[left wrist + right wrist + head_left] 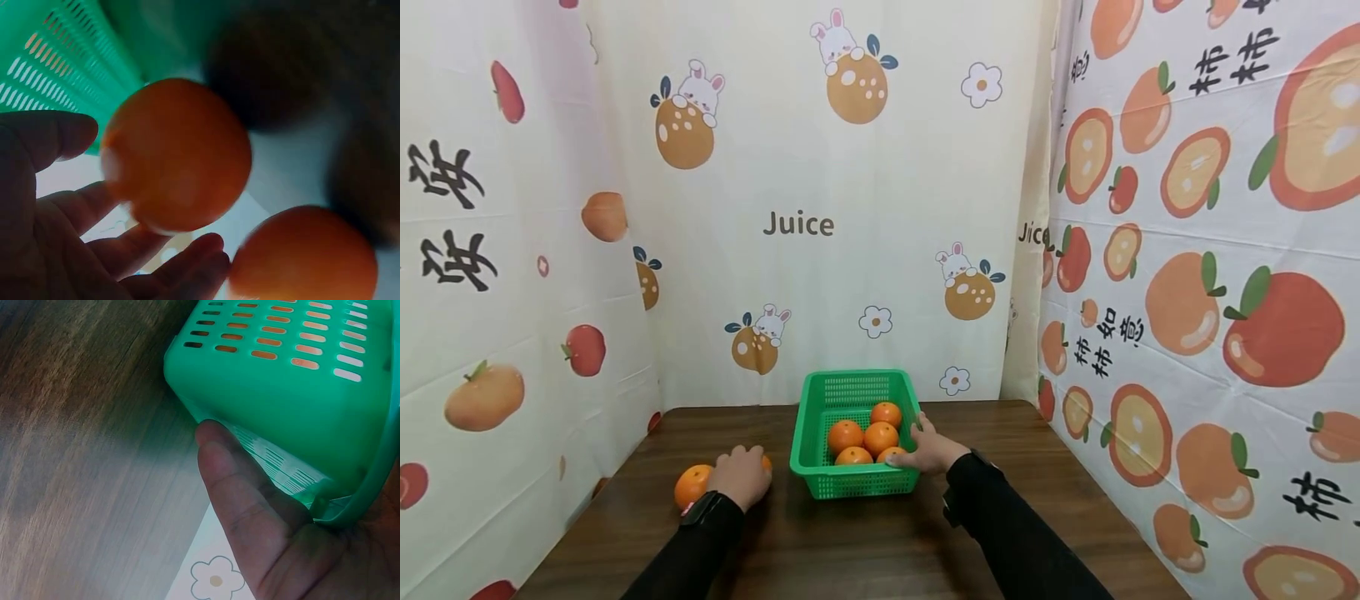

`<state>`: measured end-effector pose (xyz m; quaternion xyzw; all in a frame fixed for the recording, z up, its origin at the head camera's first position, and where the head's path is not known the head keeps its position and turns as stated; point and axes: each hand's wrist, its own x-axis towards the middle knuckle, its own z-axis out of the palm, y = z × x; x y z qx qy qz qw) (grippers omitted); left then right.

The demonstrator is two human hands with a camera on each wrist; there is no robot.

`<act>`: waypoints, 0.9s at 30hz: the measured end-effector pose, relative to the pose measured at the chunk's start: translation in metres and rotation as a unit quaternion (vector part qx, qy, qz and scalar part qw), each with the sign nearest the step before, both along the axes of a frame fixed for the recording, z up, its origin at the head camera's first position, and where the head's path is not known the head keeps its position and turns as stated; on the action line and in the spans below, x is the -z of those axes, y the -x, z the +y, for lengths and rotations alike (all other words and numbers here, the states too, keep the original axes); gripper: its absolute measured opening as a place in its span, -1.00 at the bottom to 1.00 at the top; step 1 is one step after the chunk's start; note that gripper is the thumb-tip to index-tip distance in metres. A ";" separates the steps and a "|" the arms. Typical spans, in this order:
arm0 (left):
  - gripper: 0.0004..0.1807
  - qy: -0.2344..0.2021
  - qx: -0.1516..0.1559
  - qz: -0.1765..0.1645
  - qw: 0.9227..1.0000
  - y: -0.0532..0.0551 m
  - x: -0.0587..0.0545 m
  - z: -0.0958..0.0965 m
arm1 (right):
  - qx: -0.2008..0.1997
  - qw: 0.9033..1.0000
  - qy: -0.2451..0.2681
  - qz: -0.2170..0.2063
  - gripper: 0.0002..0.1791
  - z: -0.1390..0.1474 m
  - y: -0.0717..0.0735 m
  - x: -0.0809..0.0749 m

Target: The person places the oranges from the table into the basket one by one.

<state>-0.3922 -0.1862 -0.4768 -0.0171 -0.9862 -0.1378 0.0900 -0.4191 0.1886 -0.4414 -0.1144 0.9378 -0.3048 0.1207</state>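
Note:
My left hand (740,477) is on the table left of the basket, beside two loose oranges. One orange (693,486) lies to its left; the other (766,462) peeks out past its right side. In the left wrist view, spread fingers (134,250) reach around an orange (178,156), the thumb slightly apart from it. A second orange (306,256) is near the fingertips. My right hand (934,450) grips the right rim of the green plastic basket (808,417), its fingers (234,487) along the outer wall. Several oranges (881,437) sit inside.
Basket and loose oranges stand on a dark brown wooden table (842,550). A cream curtain (880,275) printed with rabbits and fruit hangs behind, with fruit-printed cloths on the left (535,292) and right (1135,350).

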 end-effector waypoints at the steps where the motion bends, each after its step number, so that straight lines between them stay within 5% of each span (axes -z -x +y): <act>1: -0.54 -0.003 -0.001 -0.004 1.000 0.001 0.003 0.000 | -0.001 1.000 0.000 0.000 0.17 0.000 0.000 0.000; 9: -0.46 -0.011 0.004 -0.011 1.000 0.013 0.012 0.003 | -0.002 1.000 -0.020 0.008 0.18 -0.001 0.003 -0.001; 21: -0.27 -0.020 0.024 -0.063 0.998 0.010 0.016 0.003 | 0.000 1.000 -0.020 0.006 0.16 -0.001 0.005 0.003; 27: -0.20 -0.019 0.035 -0.061 0.997 0.011 0.019 0.002 | 0.004 1.000 -0.027 0.008 0.13 -0.001 0.010 0.007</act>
